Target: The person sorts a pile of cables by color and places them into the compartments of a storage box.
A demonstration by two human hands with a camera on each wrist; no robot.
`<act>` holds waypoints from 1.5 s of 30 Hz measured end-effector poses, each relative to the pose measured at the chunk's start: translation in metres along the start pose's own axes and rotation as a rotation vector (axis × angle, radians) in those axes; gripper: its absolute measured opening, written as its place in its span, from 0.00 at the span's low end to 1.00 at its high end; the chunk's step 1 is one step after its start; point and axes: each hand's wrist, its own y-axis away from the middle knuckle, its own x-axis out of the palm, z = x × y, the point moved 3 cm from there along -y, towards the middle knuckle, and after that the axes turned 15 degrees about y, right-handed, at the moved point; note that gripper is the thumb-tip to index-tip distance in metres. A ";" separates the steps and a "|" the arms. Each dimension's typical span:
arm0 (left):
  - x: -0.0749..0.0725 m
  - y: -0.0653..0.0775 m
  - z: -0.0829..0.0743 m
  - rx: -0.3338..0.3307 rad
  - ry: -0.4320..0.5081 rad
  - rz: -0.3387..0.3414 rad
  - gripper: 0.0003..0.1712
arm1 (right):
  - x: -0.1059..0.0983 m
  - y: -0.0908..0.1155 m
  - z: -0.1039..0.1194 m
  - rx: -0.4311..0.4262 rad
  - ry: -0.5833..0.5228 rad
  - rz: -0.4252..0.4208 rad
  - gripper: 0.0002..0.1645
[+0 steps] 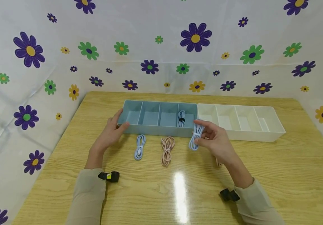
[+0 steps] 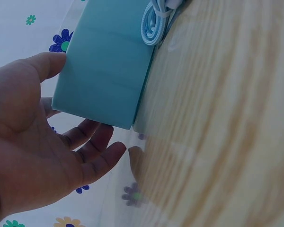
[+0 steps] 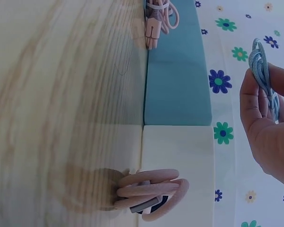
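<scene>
My right hand [image 1: 218, 145] pinches a coiled light blue cable [image 1: 196, 137] between thumb and fingers, just over the front edge of the blue divided box [image 1: 155, 129]. In the right wrist view that cable [image 3: 261, 71] stands clear of the box. My left hand [image 1: 109, 132] rests at the box's left end; the left wrist view shows its thumb at the edge and the other fingers loosely bent beside the end wall. Inside the rightmost blue compartment lies a light blue cable [image 1: 181, 118] with a black tie.
A white divided box [image 1: 251, 136] adjoins the blue one on the right. On the wooden table [image 1: 139, 193] in front lie a light blue coiled cable [image 1: 140, 147], a pink cable [image 1: 167, 151] and another pink cable [image 3: 151, 191], mostly hidden by my right hand in the head view.
</scene>
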 end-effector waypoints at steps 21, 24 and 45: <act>-0.002 -0.002 -0.002 0.010 0.028 -0.005 0.43 | -0.007 -0.015 0.030 0.030 0.113 0.051 0.34; -0.002 -0.002 -0.001 0.004 0.042 -0.005 0.43 | -0.005 -0.019 0.031 0.037 0.123 0.061 0.34; -0.001 -0.001 0.006 0.033 0.059 -0.010 0.42 | 0.002 -0.041 0.042 -0.049 0.048 0.168 0.40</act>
